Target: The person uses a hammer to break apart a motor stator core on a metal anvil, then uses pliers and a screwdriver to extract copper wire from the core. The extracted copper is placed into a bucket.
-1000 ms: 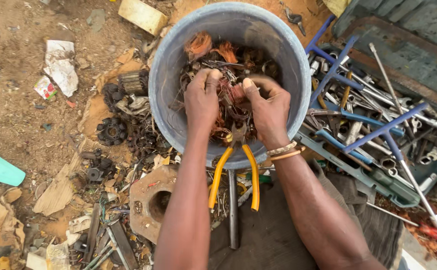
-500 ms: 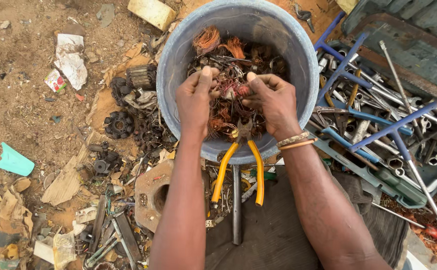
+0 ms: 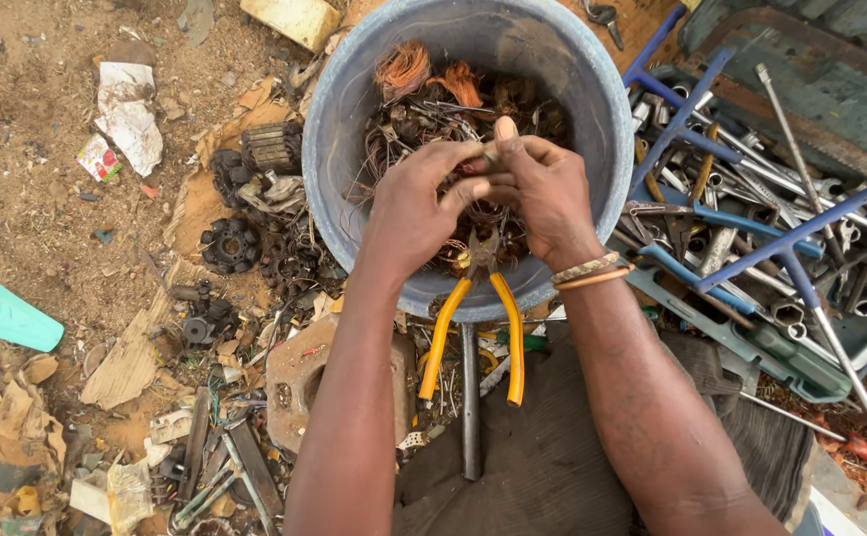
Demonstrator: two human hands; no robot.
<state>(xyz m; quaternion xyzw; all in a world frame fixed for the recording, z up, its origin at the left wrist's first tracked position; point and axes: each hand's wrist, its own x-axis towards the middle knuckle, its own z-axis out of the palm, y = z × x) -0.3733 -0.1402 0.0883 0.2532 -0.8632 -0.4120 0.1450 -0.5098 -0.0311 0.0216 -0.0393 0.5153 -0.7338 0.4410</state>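
A grey bucket (image 3: 354, 109) full of tangled copper wire and scrap (image 3: 443, 94) stands on the ground before me. Both hands are over it, meeting at its middle. My left hand (image 3: 418, 213) and my right hand (image 3: 542, 194) pinch the same small piece of wire scrap between fingertips. The right wrist wears two bracelets. Yellow-handled pliers (image 3: 473, 328) hang over the bucket's near rim, jaws inside, handles pointing toward me, under my hands.
A tray of wrenches and blue-handled tools (image 3: 751, 228) lies to the right. Black gear parts (image 3: 230, 243), a rusty metal block (image 3: 294, 382), paper scraps and debris cover the dirt at left. A metal rod (image 3: 469, 397) lies below the bucket. Dark cloth covers my lap.
Both hands rose from deep in the scrap and came together above it, now pinching one piece. The view shifted slightly; the pliers stayed on the rim.
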